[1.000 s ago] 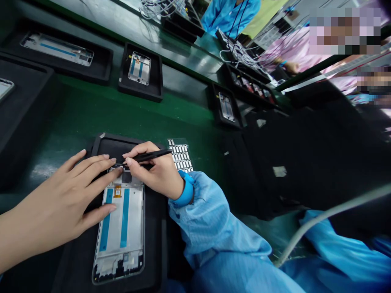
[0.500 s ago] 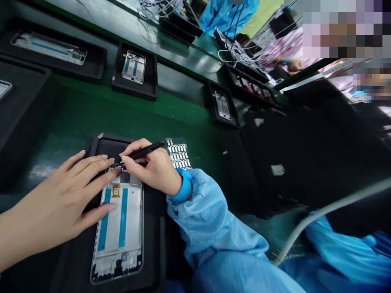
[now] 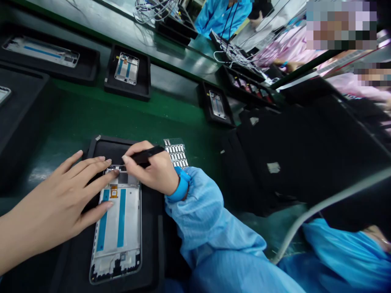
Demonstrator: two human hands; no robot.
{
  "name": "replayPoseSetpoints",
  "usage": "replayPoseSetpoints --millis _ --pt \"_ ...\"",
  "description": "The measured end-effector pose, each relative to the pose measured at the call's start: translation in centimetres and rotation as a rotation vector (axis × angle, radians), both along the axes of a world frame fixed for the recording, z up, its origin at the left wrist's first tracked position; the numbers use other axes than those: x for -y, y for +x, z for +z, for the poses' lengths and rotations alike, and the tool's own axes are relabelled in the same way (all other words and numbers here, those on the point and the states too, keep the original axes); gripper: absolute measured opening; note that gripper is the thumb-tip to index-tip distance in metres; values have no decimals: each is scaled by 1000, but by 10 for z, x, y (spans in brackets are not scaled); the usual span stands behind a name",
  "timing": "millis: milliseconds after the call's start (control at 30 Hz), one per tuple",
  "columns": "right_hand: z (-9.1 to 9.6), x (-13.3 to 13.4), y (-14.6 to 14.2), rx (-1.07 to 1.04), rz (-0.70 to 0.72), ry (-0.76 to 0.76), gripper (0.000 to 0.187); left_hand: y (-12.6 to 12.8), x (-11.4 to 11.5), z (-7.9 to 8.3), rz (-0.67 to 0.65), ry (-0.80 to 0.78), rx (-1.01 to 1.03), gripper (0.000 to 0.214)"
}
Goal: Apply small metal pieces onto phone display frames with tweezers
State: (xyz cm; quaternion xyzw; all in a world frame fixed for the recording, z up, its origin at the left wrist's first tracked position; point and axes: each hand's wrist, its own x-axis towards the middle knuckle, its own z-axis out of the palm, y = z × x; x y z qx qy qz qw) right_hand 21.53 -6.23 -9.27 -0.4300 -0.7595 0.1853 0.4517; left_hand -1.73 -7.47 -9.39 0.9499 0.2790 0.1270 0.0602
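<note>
A silvery phone mid-frame (image 3: 130, 228) with two blue strips and an orange flex connector (image 3: 114, 192) lies in a black foam tray (image 3: 152, 244). My left hand (image 3: 67, 195) rests over its upper left side, fingers spread, the index fingertip at the top end of the frame. Pinched between the thumb and fingers of my right hand (image 3: 152, 169) is a dark slim tool, which looks like black tweezers (image 3: 149, 154). This hand is at the frame's upper right corner; the tool's tip is hidden behind the fingers.
Beyond my right hand lies a clear sheet of small white-and-black stickers (image 3: 177, 154). Other black trays with phone frames (image 3: 128, 68) stand along the back of the green bench (image 3: 91, 114). Stacked black trays (image 3: 293, 150) rise at right, near a grey hose (image 3: 324, 207). Co-workers are opposite.
The view has shifted slightly. My right hand has moved a little away from the left fingertips, and the tool has turned, its tip no longer showing. The left hand stays on the frame.
</note>
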Motion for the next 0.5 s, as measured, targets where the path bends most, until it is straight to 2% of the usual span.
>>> replayPoseSetpoints --millis 133,200,267,333,367,433,500 --pt "4 -3 17 -188 -78 -121 12 -1 1 2 6 -30 -14 46" --pt "7 -5 27 -124 -54 -87 12 -1 -5 6 -1 -57 2 45" --pt "10 -8 36 39 -65 -11 13 1 -22 14 23 -123 7 45" --pt "11 -12 44 275 -114 -9 17 10 -52 21 125 -192 -6 47" --pt "11 -14 47 406 -127 -60 20 16 -71 23 212 -212 -24 46" --pt "10 -18 52 612 -97 -231 26 35 -113 23 331 -56 -50 45" --pt "9 -20 55 679 -37 -378 31 57 -154 16 380 31 -155 46"
